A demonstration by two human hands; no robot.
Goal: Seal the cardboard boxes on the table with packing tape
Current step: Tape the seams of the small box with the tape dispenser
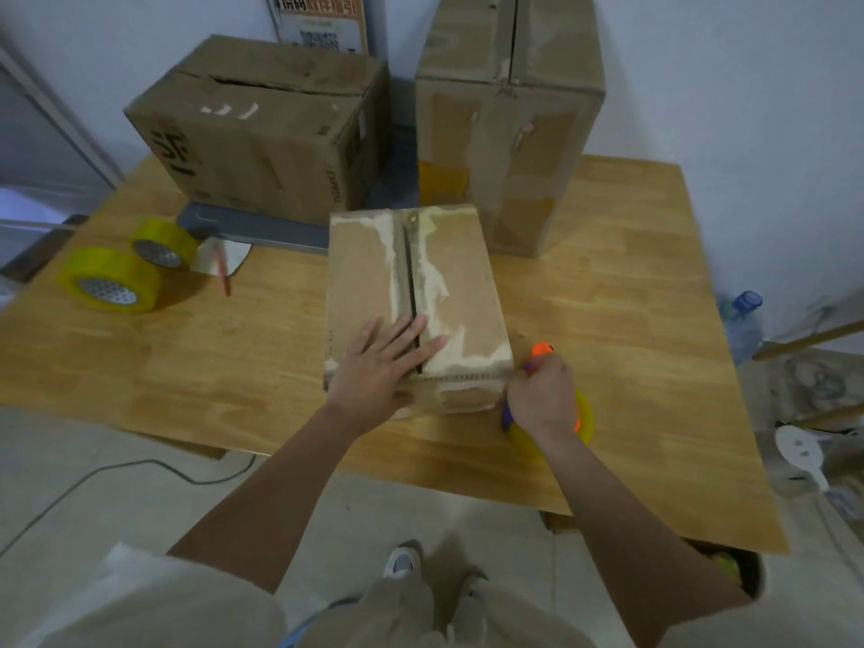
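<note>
Left hand (388, 362) flat, fingers straight, pinning small cardboard box (411, 297) flaps. Right hand (542, 395) gripped tape dispenser (556, 413) beside near corner. Best started below the edge, centred on seam (412, 282).

A wooden table (631, 282) fills the middle, standing on a pale tiled floor (117, 460) with a dark cable (93, 474) trailing at 8 o'clock. Plain white walls (724, 86) run from 12 to 3 o'clock, with a poster (322, 21) at 12. A blue-capped bottle (745, 320) stands at 3 o'clock.
</note>
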